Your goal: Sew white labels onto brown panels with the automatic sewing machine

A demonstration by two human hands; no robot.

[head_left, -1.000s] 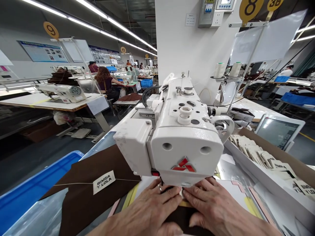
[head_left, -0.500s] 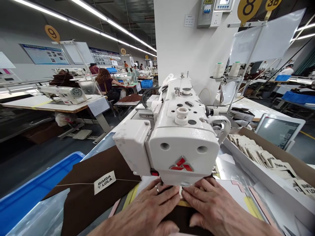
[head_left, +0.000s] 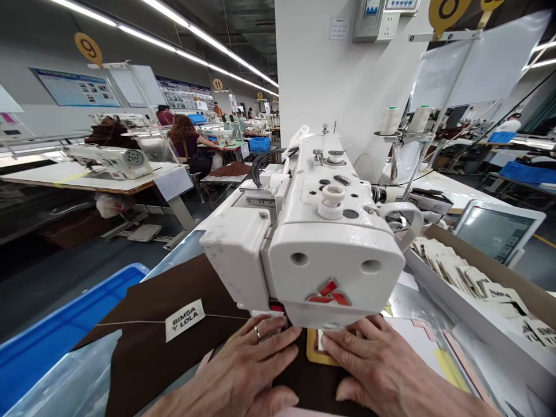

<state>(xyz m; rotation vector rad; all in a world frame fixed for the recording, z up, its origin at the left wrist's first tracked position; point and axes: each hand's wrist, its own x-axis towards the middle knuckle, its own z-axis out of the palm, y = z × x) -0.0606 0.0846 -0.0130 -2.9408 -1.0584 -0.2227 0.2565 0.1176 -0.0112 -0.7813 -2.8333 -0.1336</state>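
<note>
Dark brown fabric (head_left: 147, 359) lies under both hands, held flat on the sewing table. The left hand (head_left: 243, 365), with one ring (head_left: 257, 333) on a finger, and the right hand (head_left: 373, 365) both press down with fingers spread, neither clenched nor pinching. They sit just either side of the needle area, close together beneath the front of the white sewing machine head (head_left: 330, 249). Between them, a yellow-edged template (head_left: 313, 347) shows on the cloth.

The fabric runs to the near left, carrying one white "BIMBA Y LOLA" label (head_left: 185, 319) with a thread across it. Left of it sits one blue plastic crate (head_left: 56, 318). To the right, a cardboard tray (head_left: 478, 272) holds many stacked labels (head_left: 469, 284), too overlapped to count, and past it stands one screen (head_left: 497, 231). Two thread cones (head_left: 403, 120) stand on the stand behind the machine, against a white pillar (head_left: 330, 87).

Far left, on a pale table top (head_left: 78, 179), stands a second sewing machine (head_left: 108, 162). Beyond it, one seated co-worker (head_left: 185, 145) faces a further machine. Two station signs, 9 (head_left: 88, 48) and 11 (head_left: 218, 84), hang along the long, strip-lit factory hall.
</note>
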